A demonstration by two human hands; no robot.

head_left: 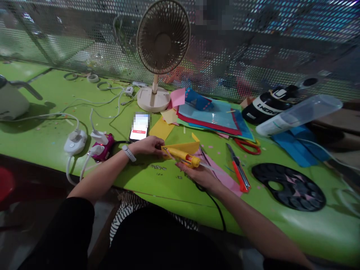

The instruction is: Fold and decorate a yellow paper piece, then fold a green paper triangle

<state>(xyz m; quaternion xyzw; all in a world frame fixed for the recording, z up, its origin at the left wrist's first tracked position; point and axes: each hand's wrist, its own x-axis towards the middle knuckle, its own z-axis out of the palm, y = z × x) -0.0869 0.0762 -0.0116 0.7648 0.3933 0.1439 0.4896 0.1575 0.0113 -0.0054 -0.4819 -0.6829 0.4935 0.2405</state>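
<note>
The bottle [266, 107] at your right carries large letters reading "ENERG"; its last letters are hard to make out. On the phone [138, 135], just beyond your left hand [149, 145], the upper screen is blurred and the print on the red button is too small to read. The kettle [14, 101] is cut off by the left edge of view, and the small bits [159, 167] on the table [157, 187] before you cannot be identified. Your left forearm, with a white watch [129, 153] at the wrist, enters from lower left; its fingers are bent closed on the left end of the yellow paper [194, 147], their tips lost in shadow. Your right forearm reaches in from lower right, its fingers wrapped around the glue gun [182, 155], partly hiding the handle. The gun lies along the paper's near side, nozzle toward your left fingertips.
</note>
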